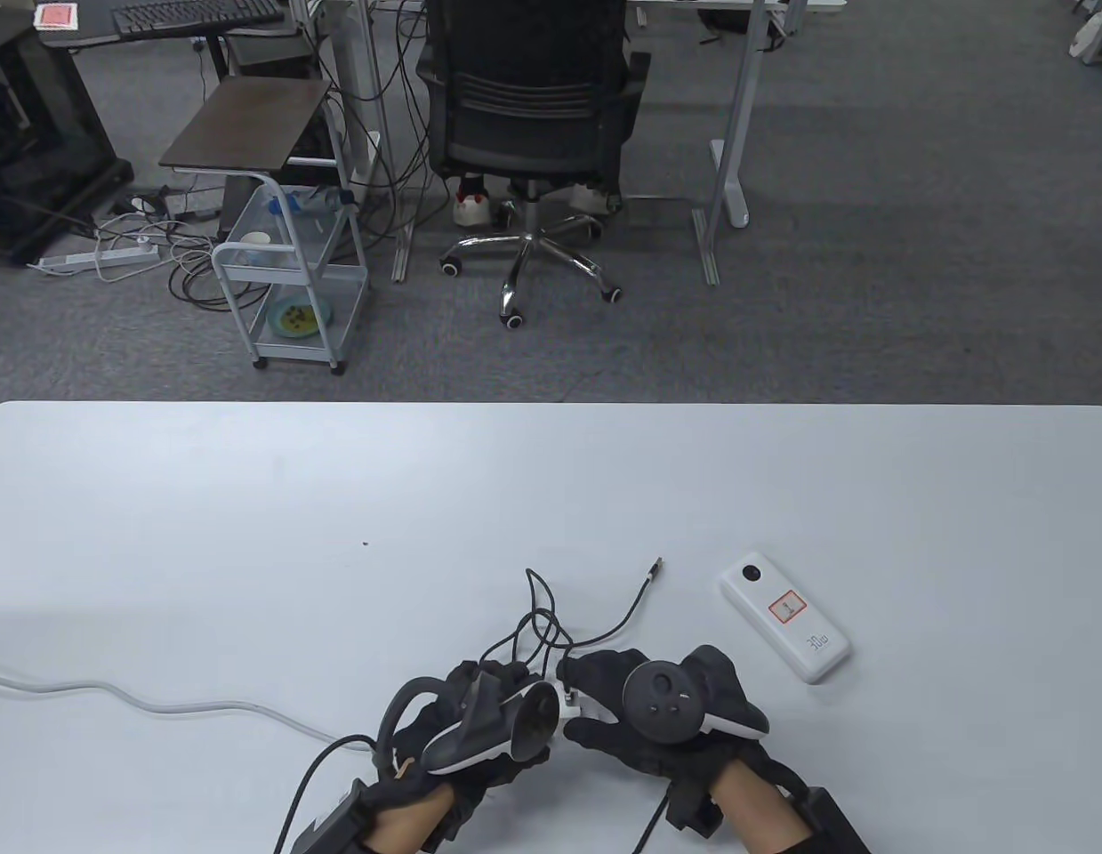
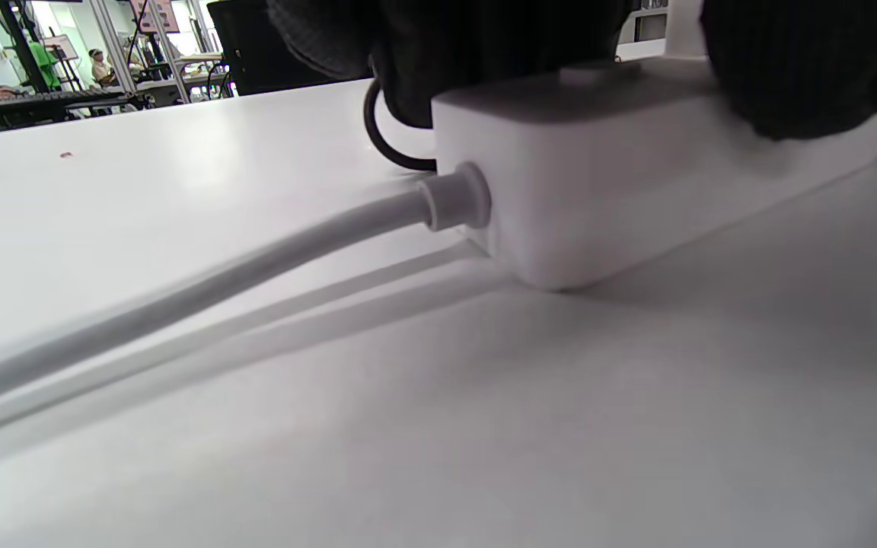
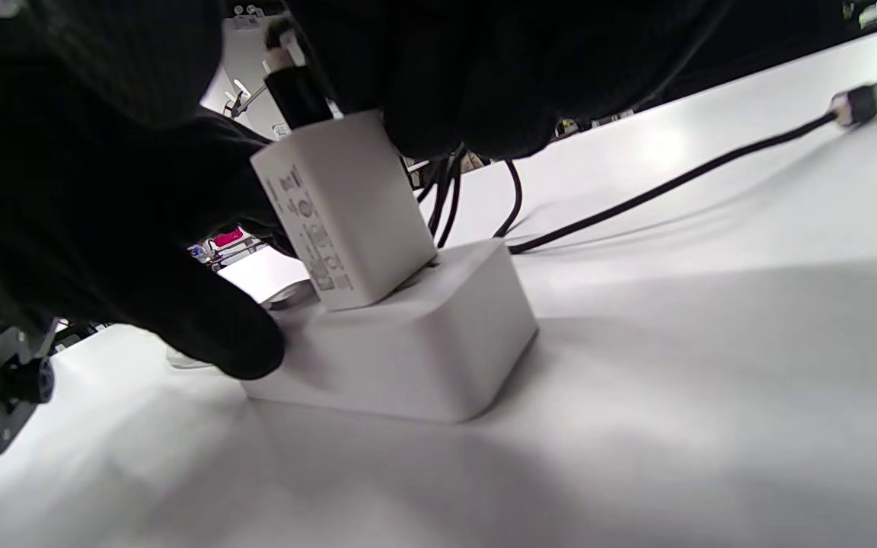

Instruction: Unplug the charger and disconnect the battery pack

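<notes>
A white charger (image 3: 347, 213) stands tilted on a white power strip (image 3: 408, 342), its base still at the strip's top face. My right hand (image 1: 604, 703) grips the charger between its fingers (image 3: 180, 320). My left hand (image 1: 493, 721) presses down on the strip (image 2: 598, 175) with its fingers (image 2: 804, 61). A black cable (image 1: 604, 633) runs from the charger's top, and its free plug (image 1: 657, 566) lies loose on the table. The white battery pack (image 1: 786, 627) lies apart to the right with nothing plugged into it.
The strip's grey cord (image 1: 159, 703) runs left across the white table (image 1: 337, 498) to its edge. The black cable loops just beyond my hands. An office chair (image 1: 528, 116) and a small cart (image 1: 288, 294) stand on the floor past the far edge.
</notes>
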`<move>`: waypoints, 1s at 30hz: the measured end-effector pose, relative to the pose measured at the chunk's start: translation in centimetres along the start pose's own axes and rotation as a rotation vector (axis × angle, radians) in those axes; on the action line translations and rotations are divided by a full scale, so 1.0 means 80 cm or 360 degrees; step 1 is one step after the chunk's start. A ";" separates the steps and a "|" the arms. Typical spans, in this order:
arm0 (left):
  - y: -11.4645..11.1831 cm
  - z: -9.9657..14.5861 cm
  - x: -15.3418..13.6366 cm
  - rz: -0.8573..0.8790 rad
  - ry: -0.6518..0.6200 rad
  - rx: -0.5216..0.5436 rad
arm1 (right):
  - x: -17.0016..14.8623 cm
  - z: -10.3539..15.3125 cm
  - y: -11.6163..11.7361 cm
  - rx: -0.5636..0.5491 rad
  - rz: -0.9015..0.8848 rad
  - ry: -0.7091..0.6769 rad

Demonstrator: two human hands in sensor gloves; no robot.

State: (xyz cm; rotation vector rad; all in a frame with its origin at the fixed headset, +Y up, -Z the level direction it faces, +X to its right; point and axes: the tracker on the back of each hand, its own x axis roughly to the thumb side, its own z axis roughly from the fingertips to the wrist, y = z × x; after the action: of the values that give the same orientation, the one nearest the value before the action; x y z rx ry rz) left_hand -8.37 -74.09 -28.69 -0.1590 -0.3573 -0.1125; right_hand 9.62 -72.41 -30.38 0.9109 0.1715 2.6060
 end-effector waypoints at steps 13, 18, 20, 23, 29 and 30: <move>-0.003 -0.001 -0.005 0.0090 0.0022 -0.0041 | 0.000 -0.009 0.020 -0.0021 0.0022 0.0038; -0.002 -0.002 -0.002 0.0065 0.0040 -0.0057 | 0.004 -0.009 0.024 -0.0008 -0.0002 0.0093; -0.003 -0.002 -0.002 0.0069 0.0036 -0.0054 | 0.006 -0.010 0.024 -0.0042 0.0025 0.0091; -0.002 -0.003 -0.002 0.0069 0.0048 -0.0073 | 0.001 -0.013 0.021 0.0025 -0.0041 0.0162; -0.002 -0.001 0.000 0.0050 0.0056 -0.0050 | 0.003 -0.010 0.024 -0.0030 0.0009 0.0109; -0.002 -0.002 0.000 0.0057 0.0059 -0.0057 | 0.004 -0.009 0.025 -0.0039 0.0033 0.0098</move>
State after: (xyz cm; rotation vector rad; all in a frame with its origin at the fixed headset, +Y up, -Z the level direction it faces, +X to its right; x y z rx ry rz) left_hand -8.34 -74.26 -28.82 -0.1983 -0.3156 -0.0862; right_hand 8.33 -74.09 -30.29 0.8289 0.1466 2.6506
